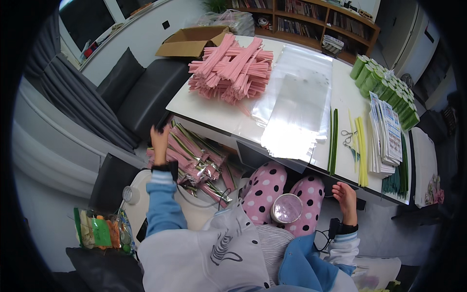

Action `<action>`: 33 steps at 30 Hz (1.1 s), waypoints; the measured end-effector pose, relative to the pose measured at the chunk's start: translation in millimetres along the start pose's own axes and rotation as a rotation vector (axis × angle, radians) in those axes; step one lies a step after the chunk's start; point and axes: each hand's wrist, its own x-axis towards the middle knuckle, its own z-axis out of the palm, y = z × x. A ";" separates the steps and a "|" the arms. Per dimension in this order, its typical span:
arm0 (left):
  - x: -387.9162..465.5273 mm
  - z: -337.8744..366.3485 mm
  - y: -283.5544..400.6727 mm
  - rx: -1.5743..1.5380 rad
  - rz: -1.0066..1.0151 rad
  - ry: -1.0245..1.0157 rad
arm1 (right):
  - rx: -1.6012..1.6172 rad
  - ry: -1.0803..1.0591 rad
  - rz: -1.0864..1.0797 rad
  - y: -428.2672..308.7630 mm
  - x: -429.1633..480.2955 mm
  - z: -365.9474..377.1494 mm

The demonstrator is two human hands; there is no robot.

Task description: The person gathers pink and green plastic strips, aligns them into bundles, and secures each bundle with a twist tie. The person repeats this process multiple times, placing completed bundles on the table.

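My left hand (159, 143) is stretched out over a heap of clear-wrapped bundles of pink strips (197, 157) with green and yellow strips among them. Its fingers look spread, and I see nothing held in them. To the right of my knees, my right hand (345, 199) hangs by the table's front edge with loosely bent fingers and nothing in it. A roll of clear tape (287, 208) rests on my lap. On the white table (215, 118) lie a stack of loose pink strip bundles (230, 69) and flat clear plastic bags (299, 98).
Green strips (333, 142), scissors (349, 138), yellow strips (361, 151) and printed sheets (385, 135) lie to the right. Green rolls (386, 89) stand behind them. A cardboard box (180, 47) is at the back left. Another tape roll (131, 195) sits by my left arm.
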 end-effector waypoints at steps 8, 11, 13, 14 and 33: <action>87.0 161.5 200.4 0.770 0.526 -0.291 | -0.037 0.003 -0.014 2.4 -3.5 13.9; 91.4 192.8 203.1 0.954 0.477 -0.337 | -0.016 0.034 -0.009 5.6 -8.3 12.3; 96.9 206.1 193.5 1.009 0.436 -0.362 | -0.013 0.067 -0.003 6.2 -11.1 8.5; 101.0 208.6 188.4 1.006 0.495 -0.360 | -0.017 0.082 -0.004 6.1 -11.8 6.4; -164.0 148.3 254.0 0.036 0.975 -0.582 | -0.316 -0.476 -0.298 -90.7 -45.4 120.8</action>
